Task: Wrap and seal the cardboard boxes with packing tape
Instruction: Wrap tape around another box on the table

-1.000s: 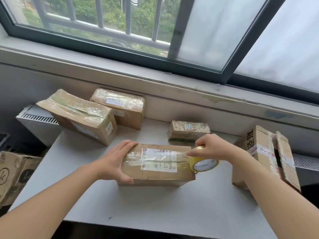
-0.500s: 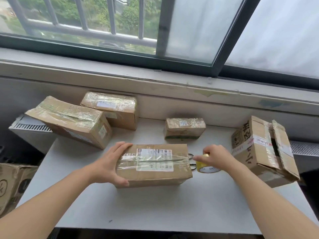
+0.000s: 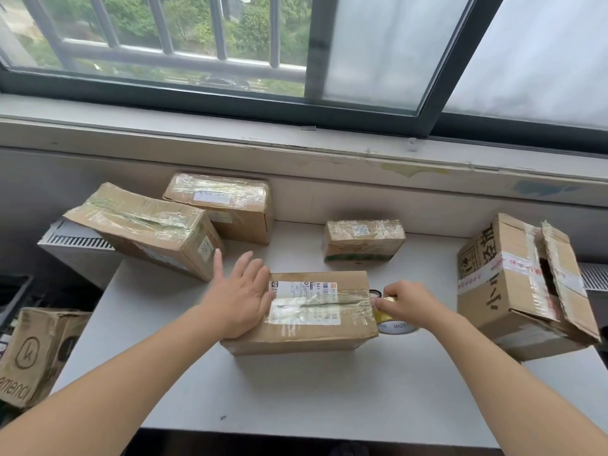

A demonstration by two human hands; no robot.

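While the left hand [image 3: 241,299] is laid flat, fingers spread, on the 9 o'clock end of the centre box [image 3: 316,324], the tape roll [image 3: 393,324] is gripped in the curled fingers of the right hand [image 3: 406,302] at the box's 3 o'clock end, low by the counter [image 3: 296,390]. A strip is observed along the top seam. The taped boxes [image 3: 144,230] from 10 to 12 o'clock appear finished. The large box [image 3: 523,284] at 3 o'clock gapes open; its sealing is judged outstanding.

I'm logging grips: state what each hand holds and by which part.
The right hand grips the tape roll by its upper rim, at the right end of the box. The left hand holds nothing; it presses flat on the box top.
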